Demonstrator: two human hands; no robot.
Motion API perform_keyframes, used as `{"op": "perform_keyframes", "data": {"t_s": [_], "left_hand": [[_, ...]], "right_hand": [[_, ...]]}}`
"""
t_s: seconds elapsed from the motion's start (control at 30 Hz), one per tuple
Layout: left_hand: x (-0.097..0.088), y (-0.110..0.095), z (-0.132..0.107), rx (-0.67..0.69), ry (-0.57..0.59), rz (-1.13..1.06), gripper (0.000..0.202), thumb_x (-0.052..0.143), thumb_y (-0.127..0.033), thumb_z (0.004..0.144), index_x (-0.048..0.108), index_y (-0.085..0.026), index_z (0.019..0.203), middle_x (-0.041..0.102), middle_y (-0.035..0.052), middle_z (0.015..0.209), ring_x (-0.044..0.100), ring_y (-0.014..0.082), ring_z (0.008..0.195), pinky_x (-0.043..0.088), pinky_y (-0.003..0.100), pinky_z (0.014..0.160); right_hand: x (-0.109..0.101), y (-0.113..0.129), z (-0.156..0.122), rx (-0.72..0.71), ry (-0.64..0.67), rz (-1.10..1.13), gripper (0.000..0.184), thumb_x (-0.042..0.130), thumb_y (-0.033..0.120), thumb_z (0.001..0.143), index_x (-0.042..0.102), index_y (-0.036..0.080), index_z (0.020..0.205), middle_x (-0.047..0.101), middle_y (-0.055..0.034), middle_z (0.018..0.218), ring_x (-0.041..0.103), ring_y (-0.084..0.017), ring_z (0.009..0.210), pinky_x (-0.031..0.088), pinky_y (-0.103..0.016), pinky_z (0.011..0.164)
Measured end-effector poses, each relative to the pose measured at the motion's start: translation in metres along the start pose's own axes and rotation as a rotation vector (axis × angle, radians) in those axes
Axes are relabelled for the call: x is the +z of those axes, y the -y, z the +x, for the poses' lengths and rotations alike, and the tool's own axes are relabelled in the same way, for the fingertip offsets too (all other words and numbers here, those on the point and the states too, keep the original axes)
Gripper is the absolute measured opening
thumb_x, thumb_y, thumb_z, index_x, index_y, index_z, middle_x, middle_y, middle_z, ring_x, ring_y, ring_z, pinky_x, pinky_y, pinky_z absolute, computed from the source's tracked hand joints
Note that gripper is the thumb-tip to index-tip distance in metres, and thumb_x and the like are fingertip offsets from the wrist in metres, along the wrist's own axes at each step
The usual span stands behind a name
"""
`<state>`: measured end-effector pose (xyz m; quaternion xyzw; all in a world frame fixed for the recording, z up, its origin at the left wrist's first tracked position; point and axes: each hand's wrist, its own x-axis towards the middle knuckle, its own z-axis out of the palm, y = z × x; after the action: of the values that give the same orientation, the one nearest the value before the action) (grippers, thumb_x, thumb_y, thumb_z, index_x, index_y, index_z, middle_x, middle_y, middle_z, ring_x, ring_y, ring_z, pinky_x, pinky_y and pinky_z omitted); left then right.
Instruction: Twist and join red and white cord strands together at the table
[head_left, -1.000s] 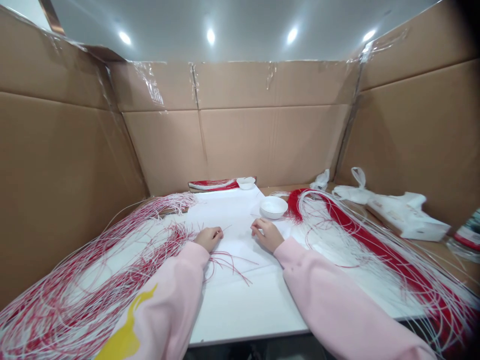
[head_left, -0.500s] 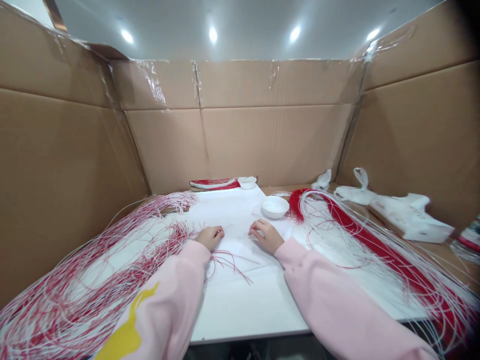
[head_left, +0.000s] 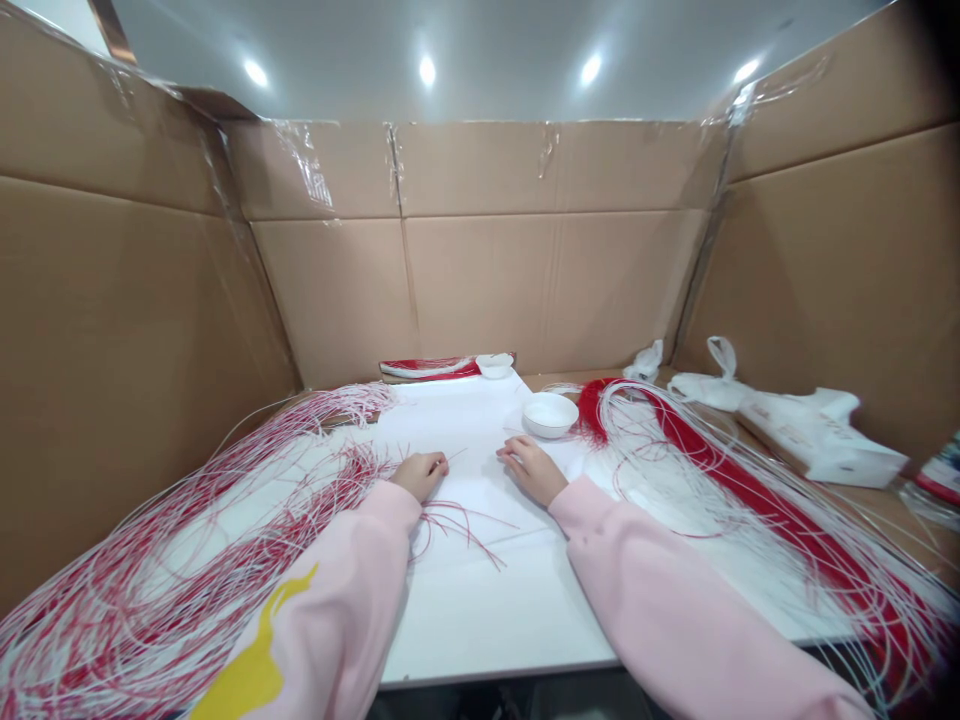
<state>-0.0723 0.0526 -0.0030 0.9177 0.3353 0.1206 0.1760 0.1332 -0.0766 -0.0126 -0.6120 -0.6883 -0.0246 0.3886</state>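
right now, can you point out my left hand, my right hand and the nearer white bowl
Left hand [head_left: 421, 475]: head view, on the back of the hand.
Right hand [head_left: 535, 471]: head view, on the back of the hand.
Nearer white bowl [head_left: 550, 428]: head view, on its front wall.

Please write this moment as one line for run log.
left hand: thin reddish strand, apparently held | right hand: nothing visibly held, near round white bowl | left side: loose red-and-white strand bundles

I see a white table [head_left: 495, 630] bearing a white bowl [head_left: 550, 415]; tangled red-and-white cords [head_left: 277, 545] sprawl to the bowl's left, a long red-and-white bundle [head_left: 750, 485] to its right.
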Motion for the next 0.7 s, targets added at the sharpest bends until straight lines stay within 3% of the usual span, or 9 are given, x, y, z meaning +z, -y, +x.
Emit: {"op": "perform_keyframes", "data": {"t_s": [0.13,0.27,0.4,0.7], "left_hand": [[0.001,0.001,0.0,0.009,-0.003,-0.006,0.025,0.037,-0.027,0.08,0.06,-0.018,0.078,0.058,0.0012,0.065,0.05,0.012,0.062,0.029,0.021,0.058],[0.002,0.002,0.0,0.014,0.002,-0.007,0.026,0.036,-0.027,0.08,0.06,-0.018,0.079,0.058,0.0014,0.066,0.05,0.0119,0.063,0.03,0.021,0.059],[0.001,0.001,0.001,0.007,0.003,0.002,0.026,0.036,-0.028,0.08,0.06,-0.018,0.079,0.058,0.0014,0.065,0.05,0.012,0.062,0.029,0.021,0.058],[0.001,0.002,0.001,0.013,0.001,-0.014,0.025,0.036,-0.027,0.079,0.059,-0.018,0.077,0.056,0.0012,0.063,0.049,0.0119,0.061,0.028,0.02,0.057]], "right_hand": [[-0.001,0.007,0.0,-0.093,0.022,0.043,0.014,0.042,0.016,0.085,0.055,0.017,0.091,0.057,-0.0082,0.098,0.049,-0.017,0.101,0.041,-0.033,0.086],[-0.002,0.009,0.001,-0.193,0.053,0.041,0.012,0.045,0.013,0.082,0.055,0.018,0.085,0.059,-0.0065,0.1,0.042,-0.018,0.11,0.039,-0.036,0.09],[-0.002,0.001,0.003,-0.157,-0.093,-0.031,0.01,0.045,0.016,0.083,0.053,0.018,0.079,0.06,-0.0058,0.099,0.043,-0.02,0.108,0.039,-0.039,0.089],[0.001,-0.004,0.003,-0.102,-0.081,-0.14,0.017,0.051,0.022,0.081,0.053,0.018,0.065,0.06,-0.006,0.087,0.045,-0.023,0.099,0.038,-0.04,0.087]]}}
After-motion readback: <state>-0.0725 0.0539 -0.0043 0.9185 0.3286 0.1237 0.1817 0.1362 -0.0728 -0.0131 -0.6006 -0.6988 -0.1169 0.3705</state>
